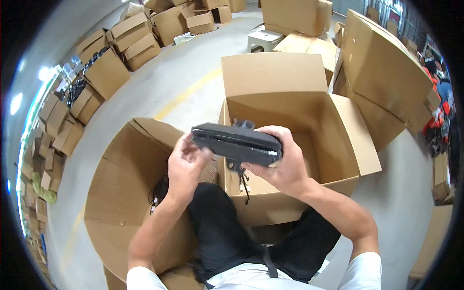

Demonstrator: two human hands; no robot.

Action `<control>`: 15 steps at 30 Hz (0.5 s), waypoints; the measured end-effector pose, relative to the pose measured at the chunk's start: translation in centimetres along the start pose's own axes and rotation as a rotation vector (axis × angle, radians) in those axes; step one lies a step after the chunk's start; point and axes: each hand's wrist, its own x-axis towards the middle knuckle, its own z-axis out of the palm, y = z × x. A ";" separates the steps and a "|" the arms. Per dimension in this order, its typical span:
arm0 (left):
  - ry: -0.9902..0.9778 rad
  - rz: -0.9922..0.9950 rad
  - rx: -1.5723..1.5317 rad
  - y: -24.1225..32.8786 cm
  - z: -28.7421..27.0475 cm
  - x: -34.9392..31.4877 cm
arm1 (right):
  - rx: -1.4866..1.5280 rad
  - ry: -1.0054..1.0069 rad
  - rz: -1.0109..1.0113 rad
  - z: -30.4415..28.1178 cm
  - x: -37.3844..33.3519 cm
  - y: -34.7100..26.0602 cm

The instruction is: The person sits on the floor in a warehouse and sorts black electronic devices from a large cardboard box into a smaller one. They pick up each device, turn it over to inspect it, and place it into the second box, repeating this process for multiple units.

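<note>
A long black device (237, 144) is held up level in front of me, over the gap between two cardboard boxes. It has slanted edges, a glossy strip along its side and a rounded black part (244, 124) behind it. A short black cable (245, 186) dangles beneath. My right hand (285, 159) wraps round its right end, thumb below and fingers over the top. At the left end, my left hand (187, 159) closes with bent fingers against the casing; the fingertips are slightly blurred.
An open cardboard box (299, 188) stands before my knees, its flaps folded out. Left of my legs, another open box (121, 179) holds dark cabled items (157, 193). A white stool (264, 39) and tall cartons (386, 72) stand beyond; stacked cartons (108, 67) line the left side.
</note>
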 end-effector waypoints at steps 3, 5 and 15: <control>0.011 -0.314 -0.475 2.1 3.2 -1.2 | -0.332 0.074 -0.569 1.0 -0.5 1.9; 0.071 -0.375 -0.332 1.3 2.9 -1.0 | -0.439 -0.033 -0.652 2.2 -2.2 1.9; -0.343 0.053 0.089 -0.1 2.0 -1.7 | -0.079 -0.364 0.022 -0.3 1.7 0.9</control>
